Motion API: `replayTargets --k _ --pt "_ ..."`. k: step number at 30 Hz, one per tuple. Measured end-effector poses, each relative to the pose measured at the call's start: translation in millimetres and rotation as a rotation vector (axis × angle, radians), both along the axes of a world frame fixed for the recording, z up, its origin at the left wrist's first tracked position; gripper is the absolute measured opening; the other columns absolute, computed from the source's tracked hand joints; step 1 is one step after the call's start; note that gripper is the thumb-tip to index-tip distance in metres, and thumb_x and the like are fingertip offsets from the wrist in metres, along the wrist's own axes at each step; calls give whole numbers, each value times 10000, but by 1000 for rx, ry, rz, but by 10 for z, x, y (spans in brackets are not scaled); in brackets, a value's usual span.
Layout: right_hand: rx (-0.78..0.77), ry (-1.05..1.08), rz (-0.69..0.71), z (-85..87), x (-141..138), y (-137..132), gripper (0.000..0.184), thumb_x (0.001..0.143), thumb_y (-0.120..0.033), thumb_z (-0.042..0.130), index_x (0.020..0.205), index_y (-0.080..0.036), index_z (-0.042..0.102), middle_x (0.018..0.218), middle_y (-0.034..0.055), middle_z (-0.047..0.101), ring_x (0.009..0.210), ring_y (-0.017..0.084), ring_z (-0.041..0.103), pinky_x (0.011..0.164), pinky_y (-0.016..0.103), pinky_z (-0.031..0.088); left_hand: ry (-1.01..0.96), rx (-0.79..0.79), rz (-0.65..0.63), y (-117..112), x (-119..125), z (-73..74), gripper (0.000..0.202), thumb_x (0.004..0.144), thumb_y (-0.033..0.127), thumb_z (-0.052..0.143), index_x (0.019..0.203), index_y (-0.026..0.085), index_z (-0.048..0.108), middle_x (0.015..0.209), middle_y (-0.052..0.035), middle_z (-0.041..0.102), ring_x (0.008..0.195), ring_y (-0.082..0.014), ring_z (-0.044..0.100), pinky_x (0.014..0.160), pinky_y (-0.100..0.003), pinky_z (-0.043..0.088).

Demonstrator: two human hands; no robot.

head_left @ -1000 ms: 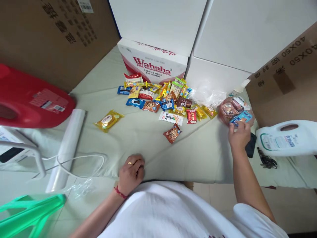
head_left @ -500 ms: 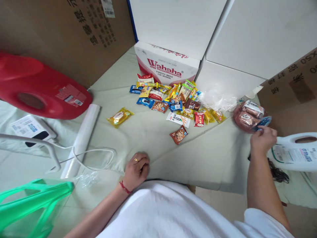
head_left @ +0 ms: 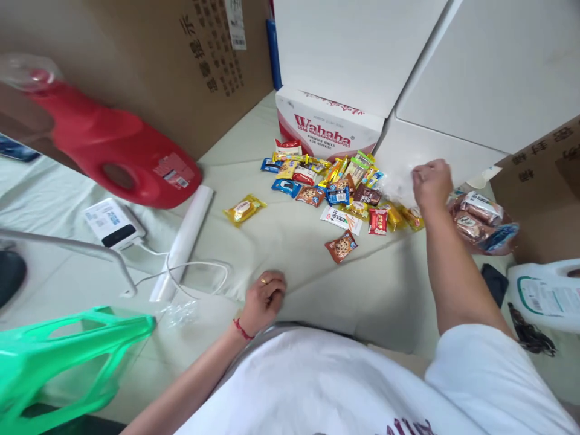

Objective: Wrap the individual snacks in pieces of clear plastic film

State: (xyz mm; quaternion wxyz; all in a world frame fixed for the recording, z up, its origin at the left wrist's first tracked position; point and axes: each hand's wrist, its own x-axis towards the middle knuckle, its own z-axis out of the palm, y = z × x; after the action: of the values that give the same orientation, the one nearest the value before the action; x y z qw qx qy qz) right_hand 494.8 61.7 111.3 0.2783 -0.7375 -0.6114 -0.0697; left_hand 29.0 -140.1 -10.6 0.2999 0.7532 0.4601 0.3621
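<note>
Moving off the reddish translucent bowl holding the blue plastic-wrapped snack, the right hand is curling by the crumpled clear plastic bag, its grip unclear. The left hand is resting loosely closed on the pale-green cloth-covered surface.

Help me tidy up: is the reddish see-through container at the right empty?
Not empty: wrapped snacks, including a blue packet, lie in the container; how deep they go is hidden.
</note>
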Motion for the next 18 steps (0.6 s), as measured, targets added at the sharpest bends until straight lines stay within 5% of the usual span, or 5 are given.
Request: replayTargets --k 4,7,9,14,18 --pt "277 402 -139 89 -27 -393 47 880 -237 634 915 -212 654 997 94 592 925 215 520 865 392 453 -168 -129 94 14 -27 53 165 855 134 534 777 194 667 905 -60 691 869 -180 650 783 -319 523" --pt "268 701 -166 -167 -419 -870 158 865 -379 592 837 -228 555 644 -44 433 572 132 406 559 280 381 -322 -339 69 49 141 150 116 894 224 579 828 192 668 856 -42 650 776 -159 604 702 -294 497" --pt "153 927 -90 -416 -863 -1215 243 810 -446 666 804 -227 560 605 -71 429 503 100 357 485 240 308 -445 -513 26 87 358 229 141 930 326 606 924 195 659 858 -36 624 736 -147 578 636 -268 482" --pt "-41 1140 3 -780 -1868 -1909 254 791 -448 778 835 -213 691 645 -51 520 543 98 404 484 230 330 -574 -382 75 285 930 332 757 587 393 962 1254 237 639 1338 -148 572 1213 -311 560 799 -342 562" --pt "-180 1268 112 -741 -1961 -2082 290 768 -473 815 858 -215 719 626 -44 552 503 96 402 433 230 318 -601 -510 24 511 1038 247 265 760 408 820 918 214 733 959 -65 700 957 -238 647 806 -338 539"
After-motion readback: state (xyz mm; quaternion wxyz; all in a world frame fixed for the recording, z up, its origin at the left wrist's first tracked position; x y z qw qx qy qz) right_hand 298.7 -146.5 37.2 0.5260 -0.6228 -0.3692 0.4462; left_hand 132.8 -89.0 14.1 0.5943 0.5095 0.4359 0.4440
